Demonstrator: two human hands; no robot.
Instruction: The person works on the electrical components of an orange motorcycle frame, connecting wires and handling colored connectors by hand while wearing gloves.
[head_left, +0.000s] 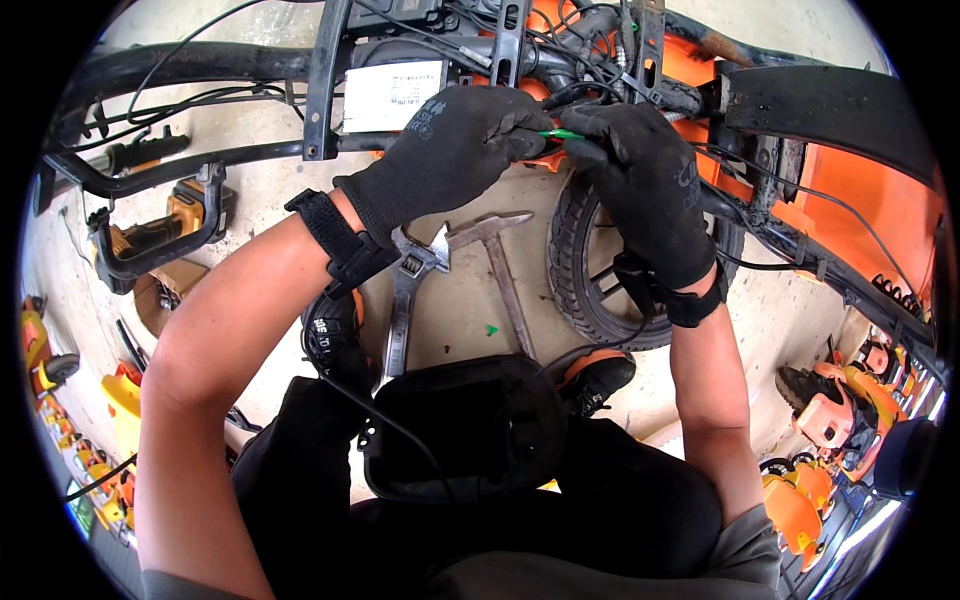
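Big orange-and-black machine frame [800, 130] fills the top of the shot, cut off at the rim, and its wiring is such a dark tangle I can't follow any single cable. A small black tyre [580, 270] sits under it, half hidden behind the right hand [650, 190]. On the concrete floor [460, 310] between the arms lie an adjustable wrench [405, 290] and a hammer [500, 265], both partly covered by the left hand [450, 150] and by a black pouch [470, 425] on the lap. Both gloved hands meet at a thin green cable tie [562, 134] right against the frame, fingers of each pinched narrow on it. Most of the tie is buried in the gloves.
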